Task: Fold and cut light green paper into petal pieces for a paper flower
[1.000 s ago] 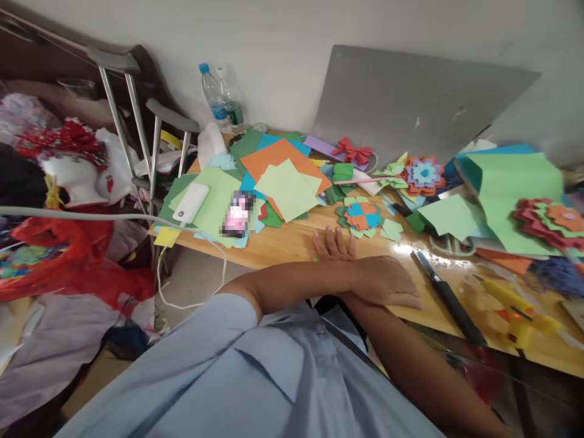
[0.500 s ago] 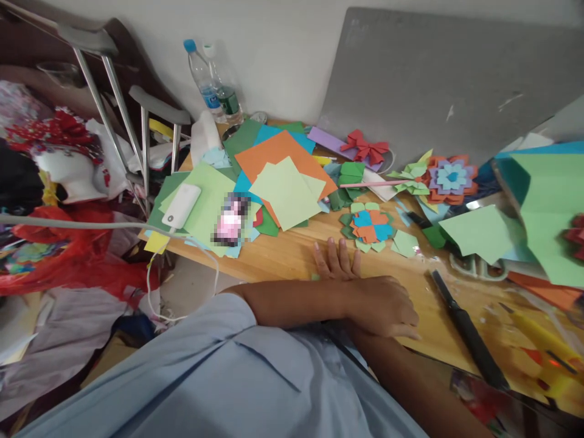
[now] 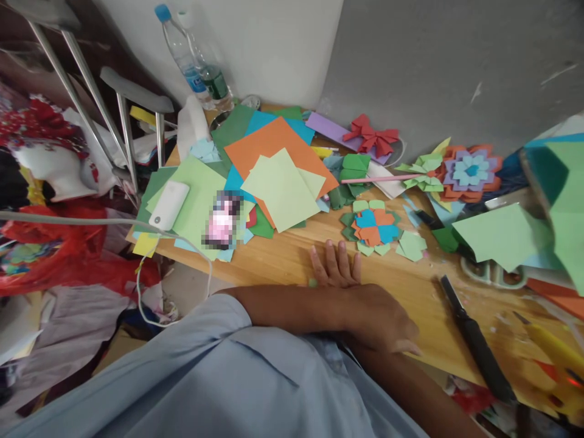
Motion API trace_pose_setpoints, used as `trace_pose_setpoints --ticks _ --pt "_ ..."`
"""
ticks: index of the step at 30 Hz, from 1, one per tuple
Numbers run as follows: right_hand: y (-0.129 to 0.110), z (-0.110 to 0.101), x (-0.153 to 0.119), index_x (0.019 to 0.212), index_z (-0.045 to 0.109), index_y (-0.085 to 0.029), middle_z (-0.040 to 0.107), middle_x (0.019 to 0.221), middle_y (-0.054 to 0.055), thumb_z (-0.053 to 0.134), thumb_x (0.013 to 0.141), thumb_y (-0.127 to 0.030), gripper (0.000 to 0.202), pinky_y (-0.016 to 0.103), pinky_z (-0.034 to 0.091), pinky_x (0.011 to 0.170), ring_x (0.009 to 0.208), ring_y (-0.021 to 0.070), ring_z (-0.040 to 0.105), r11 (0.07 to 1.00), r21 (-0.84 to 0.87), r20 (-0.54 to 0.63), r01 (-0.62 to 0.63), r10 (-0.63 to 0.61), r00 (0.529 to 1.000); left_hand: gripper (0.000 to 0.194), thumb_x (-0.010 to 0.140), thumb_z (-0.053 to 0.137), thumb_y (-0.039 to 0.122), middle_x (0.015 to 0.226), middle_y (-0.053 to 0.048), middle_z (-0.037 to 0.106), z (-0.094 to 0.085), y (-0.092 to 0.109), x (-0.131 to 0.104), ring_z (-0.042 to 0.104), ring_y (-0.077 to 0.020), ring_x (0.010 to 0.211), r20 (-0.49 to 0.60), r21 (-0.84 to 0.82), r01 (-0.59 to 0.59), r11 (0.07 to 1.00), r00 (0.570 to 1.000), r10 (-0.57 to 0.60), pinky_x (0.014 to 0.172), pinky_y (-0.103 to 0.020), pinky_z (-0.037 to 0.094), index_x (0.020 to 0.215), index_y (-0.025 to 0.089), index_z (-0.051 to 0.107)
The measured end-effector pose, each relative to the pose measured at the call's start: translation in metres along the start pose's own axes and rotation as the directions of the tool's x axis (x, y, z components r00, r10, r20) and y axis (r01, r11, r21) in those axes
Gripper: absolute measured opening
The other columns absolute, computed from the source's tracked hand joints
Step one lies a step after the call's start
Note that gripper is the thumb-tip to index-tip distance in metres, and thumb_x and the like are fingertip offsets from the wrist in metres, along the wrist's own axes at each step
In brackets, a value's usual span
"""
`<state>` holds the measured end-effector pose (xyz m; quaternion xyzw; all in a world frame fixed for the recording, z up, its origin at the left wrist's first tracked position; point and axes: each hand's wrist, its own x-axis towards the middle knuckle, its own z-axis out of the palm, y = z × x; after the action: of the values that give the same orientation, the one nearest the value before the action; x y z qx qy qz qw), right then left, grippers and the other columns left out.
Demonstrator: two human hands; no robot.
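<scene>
My arms are crossed over the table's near edge. My right hand lies on the wood with its fingers apart, holding nothing. My left hand rests across my right forearm, its fingers bent over it and partly hidden. Just beyond my right fingertips sits a round folded-paper piece in orange, blue and green. Beside that is a small pale green folded piece. A tiny green scrap lies near my right hand.
Coloured paper sheets, a phone and a white power bank cover the left. Folded flowers stand behind. Rightward are a black-handled tool, a yellow glue gun and scissors. Crutches lean left.
The view has shifted, moving the bottles and crutches up and left and the right-hand items rightward. My arms stay crossed, with both hands in nearly the same places.
</scene>
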<state>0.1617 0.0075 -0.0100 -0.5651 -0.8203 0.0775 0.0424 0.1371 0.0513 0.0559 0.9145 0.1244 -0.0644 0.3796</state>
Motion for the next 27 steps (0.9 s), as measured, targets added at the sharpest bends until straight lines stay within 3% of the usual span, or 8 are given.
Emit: trace_pose_setpoints --ticks 13,20,27 --pt "0.006 0.008 0.003 0.173 0.018 -0.03 0.018 0.18 0.013 0.059 0.097 -0.061 0.092 0.075 0.013 0.127 0.166 0.0457 0.011 1.0 0.025 0.093 -0.018 0.016 0.996 0.043 0.108 0.047 0.052 0.11 -0.009 0.081 -0.008 0.001 -0.005 0.075 -0.0292 0.095 0.047 -0.003 -0.036 0.999 0.998 0.036 0.075 -0.042 0.049 0.109 0.022 0.078" --pt "0.01 0.012 0.005 0.173 0.019 -0.029 0.017 0.18 0.014 0.058 0.096 -0.068 0.095 0.074 0.014 0.128 0.166 0.0446 0.012 1.0 -0.019 0.108 0.001 0.001 0.994 0.043 0.108 0.047 0.054 0.113 -0.01 0.08 -0.001 0.001 -0.004 0.075 -0.0286 0.101 -0.006 0.023 -0.042 0.999 0.999 0.042 0.076 -0.041 0.049 0.106 0.022 0.076" --pt "0.011 0.008 0.009 0.172 0.02 -0.031 0.013 0.18 0.014 0.059 0.096 -0.067 0.093 0.074 0.014 0.128 0.166 0.0438 0.01 1.0 -0.02 0.116 -0.007 0.009 0.993 0.047 0.108 0.044 0.056 0.115 -0.01 0.079 -0.005 0.002 -0.007 0.075 -0.0298 0.102 -0.005 0.06 -0.019 0.998 1.0 0.019 0.075 -0.041 0.048 0.107 0.021 0.076"
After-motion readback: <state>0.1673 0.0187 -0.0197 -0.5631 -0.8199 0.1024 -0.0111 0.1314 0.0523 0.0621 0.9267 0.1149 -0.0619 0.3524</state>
